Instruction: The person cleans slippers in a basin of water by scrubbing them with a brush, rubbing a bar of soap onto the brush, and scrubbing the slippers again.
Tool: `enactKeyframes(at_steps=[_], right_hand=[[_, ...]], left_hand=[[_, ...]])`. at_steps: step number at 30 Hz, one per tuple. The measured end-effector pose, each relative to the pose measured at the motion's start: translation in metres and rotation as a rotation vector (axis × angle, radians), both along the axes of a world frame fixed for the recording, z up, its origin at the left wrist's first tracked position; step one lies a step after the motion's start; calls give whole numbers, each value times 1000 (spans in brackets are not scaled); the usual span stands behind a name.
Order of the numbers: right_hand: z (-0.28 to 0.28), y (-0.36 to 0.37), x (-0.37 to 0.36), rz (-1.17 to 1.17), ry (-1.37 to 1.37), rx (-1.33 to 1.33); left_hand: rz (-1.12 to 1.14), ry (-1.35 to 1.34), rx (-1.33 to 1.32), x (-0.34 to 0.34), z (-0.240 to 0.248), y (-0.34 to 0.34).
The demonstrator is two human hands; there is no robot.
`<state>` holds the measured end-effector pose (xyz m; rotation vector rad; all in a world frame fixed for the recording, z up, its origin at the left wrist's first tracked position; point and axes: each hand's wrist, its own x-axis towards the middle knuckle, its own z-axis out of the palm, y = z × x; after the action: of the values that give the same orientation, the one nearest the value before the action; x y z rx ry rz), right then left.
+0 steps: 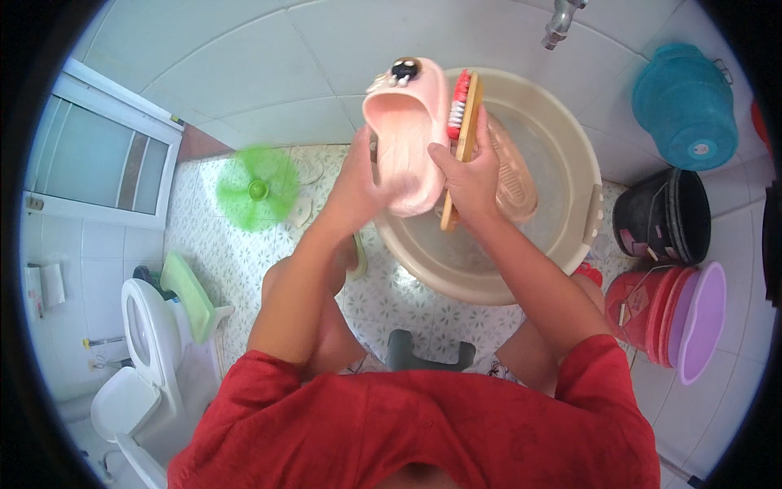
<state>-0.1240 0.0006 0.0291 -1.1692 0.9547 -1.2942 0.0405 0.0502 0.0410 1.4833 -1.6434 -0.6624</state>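
A pale pink slipper (405,151) with a dark cartoon charm is tilted up over the left side of the beige basin (450,285), its foot opening facing me. My left hand (356,177) grips its left edge, fingers mostly hidden behind it. In my right hand (475,178) is a wooden-backed scrub brush (470,122), held upright with red and white bristles pointing at the slipper's right side. The right thumb reaches to the slipper's edge. Below, in the basin's water, a second slipper (513,175) lies with its ridged sole showing, partly covered by my right hand.
A metal tap (560,23) juts from the tiled wall. Along the right stand a teal lidded bucket (684,106), a black bucket (652,216), and red buckets (639,310) with a purple basin (703,326). Leftward are a green fan (258,190), a green stool (187,293) and a toilet (151,326).
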Motion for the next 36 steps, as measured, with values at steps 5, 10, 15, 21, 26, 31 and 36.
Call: enactKeyframes(at_steps=[5, 10, 15, 21, 26, 31, 36], right_hand=[[-2, -5, 3, -153, 23, -57], [5, -7, 1, -67, 118, -108], [8, -5, -2, -66, 240, -200], [10, -14, -9, 69, 331, -165], [17, -7, -14, 190, 504, -80], [19, 9, -1, 183, 611, -116], [21, 9, -1, 77, 474, -380]], left_hand=[[-20, -472, -199, -22, -9, 16], [79, -507, -255, -21, -25, 9], [107, -566, -338, -29, -19, 10], [169, -361, -463, -8, -22, -7], [295, -210, -251, 13, -21, -19], [276, -113, -301, 21, -21, -22], [224, 63, -390, 11, -21, -20]])
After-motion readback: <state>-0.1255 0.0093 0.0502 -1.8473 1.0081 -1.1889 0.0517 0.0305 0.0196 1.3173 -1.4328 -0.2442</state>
